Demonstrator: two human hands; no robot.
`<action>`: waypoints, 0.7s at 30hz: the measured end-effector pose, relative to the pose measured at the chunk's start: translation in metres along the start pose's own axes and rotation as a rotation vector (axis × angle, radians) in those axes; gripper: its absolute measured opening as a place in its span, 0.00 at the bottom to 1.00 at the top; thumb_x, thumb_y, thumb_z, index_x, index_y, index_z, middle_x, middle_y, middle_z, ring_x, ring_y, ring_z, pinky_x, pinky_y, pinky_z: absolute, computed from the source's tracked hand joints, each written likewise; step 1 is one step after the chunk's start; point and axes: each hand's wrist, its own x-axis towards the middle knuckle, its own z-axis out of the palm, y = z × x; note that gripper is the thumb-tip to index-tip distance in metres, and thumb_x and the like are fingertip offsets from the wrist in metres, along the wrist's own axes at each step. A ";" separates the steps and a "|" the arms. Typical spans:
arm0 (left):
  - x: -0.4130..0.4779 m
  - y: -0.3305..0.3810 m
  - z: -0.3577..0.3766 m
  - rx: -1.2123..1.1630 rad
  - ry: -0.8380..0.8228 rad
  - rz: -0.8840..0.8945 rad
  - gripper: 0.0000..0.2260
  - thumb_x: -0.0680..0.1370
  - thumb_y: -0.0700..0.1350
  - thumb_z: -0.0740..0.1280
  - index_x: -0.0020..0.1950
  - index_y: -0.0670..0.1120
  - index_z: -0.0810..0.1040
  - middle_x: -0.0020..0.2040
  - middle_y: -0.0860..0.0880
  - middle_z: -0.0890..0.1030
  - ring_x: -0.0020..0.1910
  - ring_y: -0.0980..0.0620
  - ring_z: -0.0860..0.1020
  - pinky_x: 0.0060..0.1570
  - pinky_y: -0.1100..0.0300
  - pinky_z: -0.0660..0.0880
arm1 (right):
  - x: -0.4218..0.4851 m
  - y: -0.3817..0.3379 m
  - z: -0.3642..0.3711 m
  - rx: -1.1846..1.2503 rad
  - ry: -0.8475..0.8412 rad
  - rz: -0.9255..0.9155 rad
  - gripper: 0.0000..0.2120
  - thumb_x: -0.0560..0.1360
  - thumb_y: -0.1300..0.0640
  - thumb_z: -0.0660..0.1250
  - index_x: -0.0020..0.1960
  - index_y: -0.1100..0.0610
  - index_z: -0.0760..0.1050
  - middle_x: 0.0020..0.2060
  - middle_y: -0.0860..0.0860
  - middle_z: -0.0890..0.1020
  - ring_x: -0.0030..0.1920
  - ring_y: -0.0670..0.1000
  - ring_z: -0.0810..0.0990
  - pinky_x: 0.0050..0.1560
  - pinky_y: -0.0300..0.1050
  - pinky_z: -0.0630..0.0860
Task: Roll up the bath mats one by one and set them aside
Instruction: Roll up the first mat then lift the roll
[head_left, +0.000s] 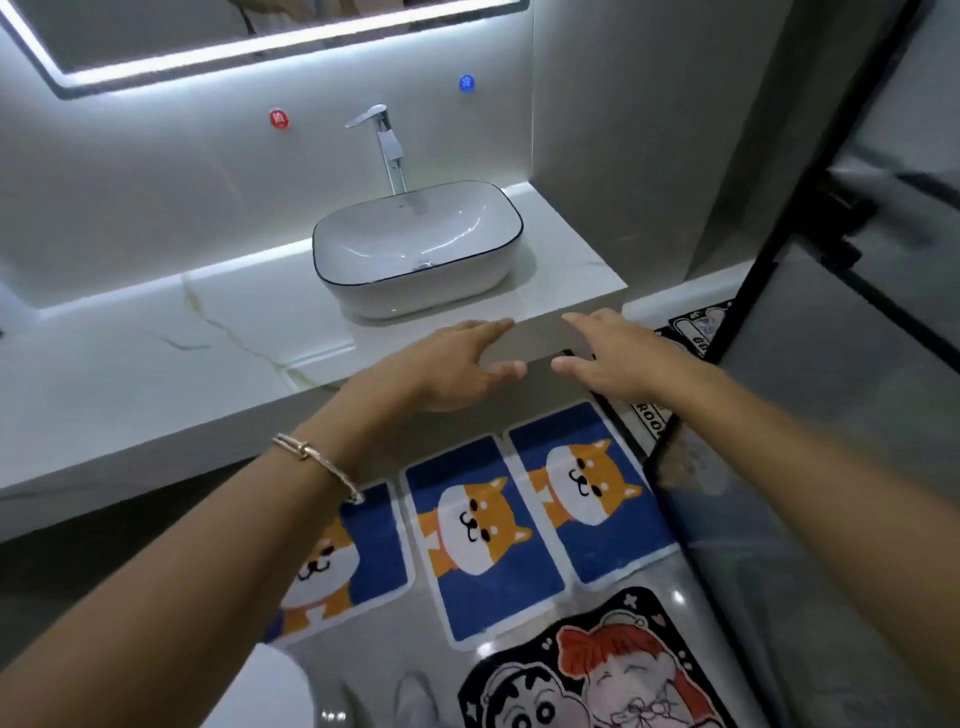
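Observation:
Three blue bath mats with an orange-and-white dog lie flat side by side on the floor: the left one (363, 551) partly under my left forearm, the middle one (493, 540), the right one (592, 493). A black mat with cartoon children (597, 670) lies flat nearer to me. Another black mat (691, 332) shows at the far right behind the glass frame. My left hand (457, 369) and my right hand (618, 358) are stretched forward, fingers apart, palms down, holding nothing, in front of the counter's edge, well above the mats.
A white marble counter (571, 280) carries a white basin (415, 249) with a chrome tap (387, 145). A lit mirror (260, 31) hangs above. A black-framed glass door (779, 234) stands on the right. A white rounded object (270, 691) sits at the bottom left.

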 end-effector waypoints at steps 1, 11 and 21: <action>0.000 -0.029 -0.012 0.000 -0.005 0.012 0.29 0.79 0.59 0.57 0.77 0.54 0.52 0.77 0.50 0.57 0.75 0.50 0.57 0.71 0.54 0.55 | 0.020 -0.025 0.005 0.011 0.003 0.016 0.32 0.78 0.40 0.58 0.77 0.50 0.52 0.75 0.53 0.59 0.72 0.57 0.63 0.67 0.57 0.67; 0.013 -0.241 -0.048 0.003 -0.092 -0.055 0.30 0.79 0.62 0.56 0.77 0.54 0.52 0.77 0.50 0.57 0.75 0.50 0.57 0.71 0.53 0.56 | 0.143 -0.208 0.075 0.026 -0.102 -0.062 0.31 0.78 0.42 0.59 0.77 0.49 0.53 0.76 0.52 0.58 0.73 0.55 0.62 0.68 0.53 0.64; 0.024 -0.268 -0.021 -0.022 -0.186 -0.016 0.30 0.79 0.60 0.58 0.77 0.53 0.53 0.76 0.48 0.59 0.75 0.48 0.58 0.71 0.52 0.57 | 0.145 -0.202 0.115 -0.002 -0.172 0.016 0.32 0.78 0.40 0.58 0.77 0.49 0.53 0.74 0.52 0.60 0.72 0.56 0.64 0.66 0.55 0.66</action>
